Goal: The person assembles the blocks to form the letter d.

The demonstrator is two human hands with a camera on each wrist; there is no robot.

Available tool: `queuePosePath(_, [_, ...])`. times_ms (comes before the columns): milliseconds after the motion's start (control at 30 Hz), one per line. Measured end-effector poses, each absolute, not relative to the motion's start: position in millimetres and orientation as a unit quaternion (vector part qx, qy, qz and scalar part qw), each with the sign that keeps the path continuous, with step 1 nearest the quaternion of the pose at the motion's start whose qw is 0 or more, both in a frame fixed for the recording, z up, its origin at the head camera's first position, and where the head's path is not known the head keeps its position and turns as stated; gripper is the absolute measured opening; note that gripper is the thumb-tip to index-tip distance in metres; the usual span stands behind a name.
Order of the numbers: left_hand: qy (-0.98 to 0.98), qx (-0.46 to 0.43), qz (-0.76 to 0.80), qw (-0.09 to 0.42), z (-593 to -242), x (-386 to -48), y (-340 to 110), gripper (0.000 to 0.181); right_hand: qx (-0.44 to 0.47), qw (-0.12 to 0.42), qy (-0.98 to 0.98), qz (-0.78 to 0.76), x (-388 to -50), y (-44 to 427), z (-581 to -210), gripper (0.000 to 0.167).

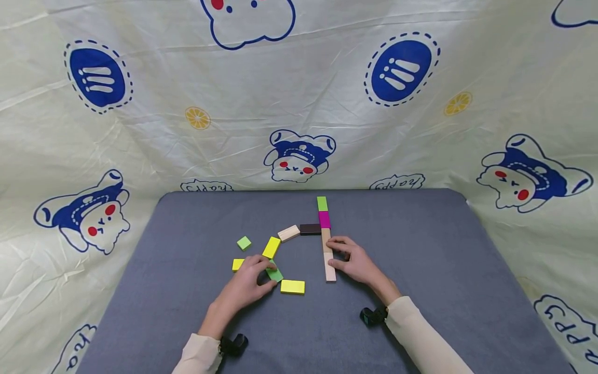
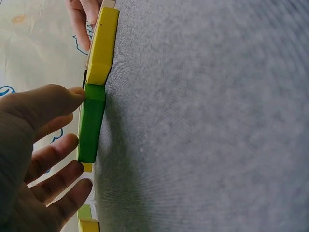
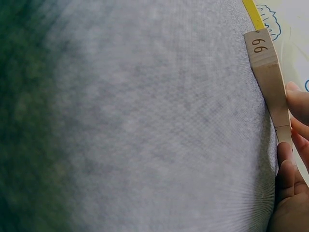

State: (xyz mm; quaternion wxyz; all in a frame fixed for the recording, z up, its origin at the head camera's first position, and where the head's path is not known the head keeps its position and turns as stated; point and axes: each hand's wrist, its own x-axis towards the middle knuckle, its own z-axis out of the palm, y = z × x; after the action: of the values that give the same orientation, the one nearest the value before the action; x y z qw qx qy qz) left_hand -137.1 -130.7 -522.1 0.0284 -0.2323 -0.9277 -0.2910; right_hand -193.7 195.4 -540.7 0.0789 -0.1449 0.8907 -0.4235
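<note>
My left hand (image 1: 249, 278) is at a green block (image 1: 274, 273), thumb and fingertips touching its upper edge in the left wrist view. A yellow block (image 1: 271, 247) meets that green block's far end; another yellow block (image 1: 293, 286) lies by its near end. My right hand (image 1: 357, 262) rests its thumb and fingers along the right side of two pale wooden blocks (image 1: 330, 270), set end to end. In the right wrist view the nearer wooden block (image 3: 265, 72) bears the mark "66". Beyond them a magenta block (image 1: 324, 219) and a light green block (image 1: 322, 203) continue the straight line.
A dark block (image 1: 310, 229) and a slanted wooden block (image 1: 289, 233) link the line to the curved row. A small green block (image 1: 244, 243) and a yellow block (image 1: 238, 265) lie left, on the grey tabletop (image 1: 420, 234). A printed curtain (image 1: 299, 93) hangs behind.
</note>
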Motion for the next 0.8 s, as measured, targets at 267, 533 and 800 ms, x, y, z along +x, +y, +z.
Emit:
queuePosePath(267, [-0.927, -0.225, -0.298, 0.041, -520, -137, -135, 0.032, -0.145, 0.080, 0.891, -0.422, -194, 196, -541, 0.050])
queuePosePath(533, [-0.932, -0.175, -0.313, 0.062, -518, -141, -159, 0.043, -0.149, 0.078, 0.890, -0.423, -194, 195, -541, 0.049])
queuePosePath(800, [-0.932, -0.107, -0.344, 0.050, -525, -141, -186, 0.054, -0.151, 0.077, 0.890, -0.424, -194, 196, -541, 0.049])
